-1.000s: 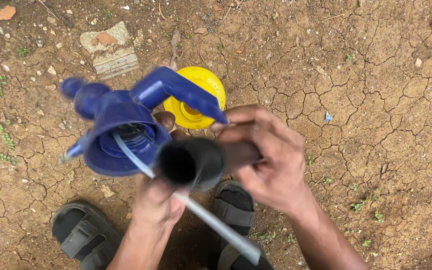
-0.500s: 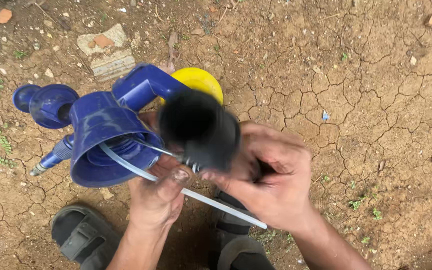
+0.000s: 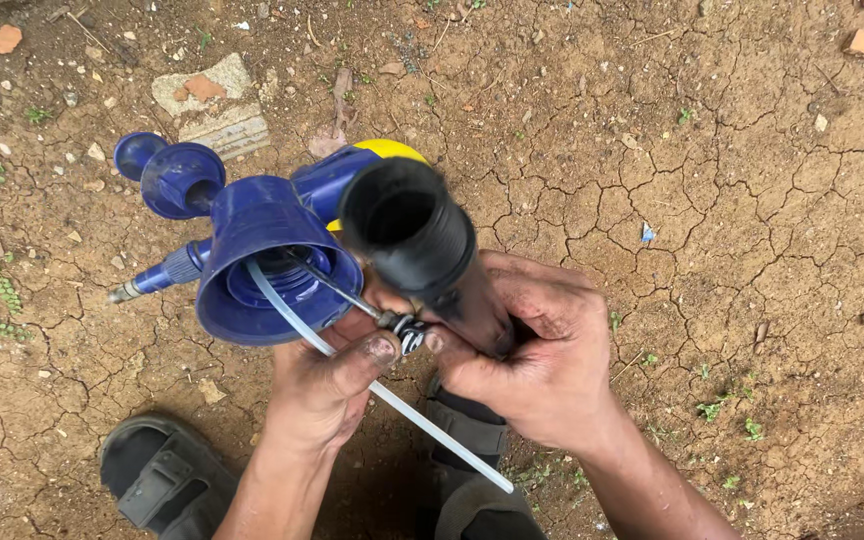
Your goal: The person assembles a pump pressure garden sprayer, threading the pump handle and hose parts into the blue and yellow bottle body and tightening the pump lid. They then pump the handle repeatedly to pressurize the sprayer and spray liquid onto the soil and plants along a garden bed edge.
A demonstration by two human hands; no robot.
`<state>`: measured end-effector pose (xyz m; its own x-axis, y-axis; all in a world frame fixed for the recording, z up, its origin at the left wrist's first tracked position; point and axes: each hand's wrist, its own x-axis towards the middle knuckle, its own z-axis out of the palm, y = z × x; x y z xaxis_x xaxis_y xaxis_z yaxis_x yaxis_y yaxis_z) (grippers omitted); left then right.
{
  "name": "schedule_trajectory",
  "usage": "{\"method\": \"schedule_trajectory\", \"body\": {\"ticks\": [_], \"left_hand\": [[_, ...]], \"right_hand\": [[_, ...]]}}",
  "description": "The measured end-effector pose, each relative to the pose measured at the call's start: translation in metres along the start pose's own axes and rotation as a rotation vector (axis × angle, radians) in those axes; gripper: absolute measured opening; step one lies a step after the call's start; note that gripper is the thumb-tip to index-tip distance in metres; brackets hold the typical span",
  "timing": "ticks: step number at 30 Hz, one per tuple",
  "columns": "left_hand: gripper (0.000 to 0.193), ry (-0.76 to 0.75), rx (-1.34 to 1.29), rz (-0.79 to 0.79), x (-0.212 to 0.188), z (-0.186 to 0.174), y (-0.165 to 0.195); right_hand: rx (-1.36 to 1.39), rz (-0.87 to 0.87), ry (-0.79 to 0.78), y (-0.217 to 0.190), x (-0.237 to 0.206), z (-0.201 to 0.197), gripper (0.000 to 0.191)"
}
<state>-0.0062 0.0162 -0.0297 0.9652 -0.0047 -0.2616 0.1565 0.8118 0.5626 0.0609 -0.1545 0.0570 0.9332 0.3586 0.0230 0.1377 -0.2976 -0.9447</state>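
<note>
Bare cracked soil (image 3: 732, 200) lies open rightward; stone slab (image 3: 214, 100) blocks upper left.

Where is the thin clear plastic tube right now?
In the head view, the thin clear plastic tube runs diagonally from inside the blue plastic sprayer head, under the left hand, ending above the dark sandals.

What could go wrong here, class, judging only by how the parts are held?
1. The small metal fitting is pinched only by fingertips; it could slip and get lost on the cracked dirt ground.
2. The thin white tube hangs loose and might kink.
3. The blue sprayer head, propped on the left hand, could tip.
</note>
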Motion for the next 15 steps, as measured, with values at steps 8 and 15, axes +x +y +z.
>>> {"method": "schedule_trajectory", "body": {"ticks": [8,15], "left_hand": [[0.076,-0.08,0.132,-0.061,0.006,-0.007,0.019],[0.061,-0.14,0.419,0.029,0.007,-0.006,0.016]], "right_hand": [[0.512,0.502,-0.062,0.011,-0.007,0.0,0.015],[0.488,0.513,0.059,0.025,-0.012,-0.003,0.017]]}}
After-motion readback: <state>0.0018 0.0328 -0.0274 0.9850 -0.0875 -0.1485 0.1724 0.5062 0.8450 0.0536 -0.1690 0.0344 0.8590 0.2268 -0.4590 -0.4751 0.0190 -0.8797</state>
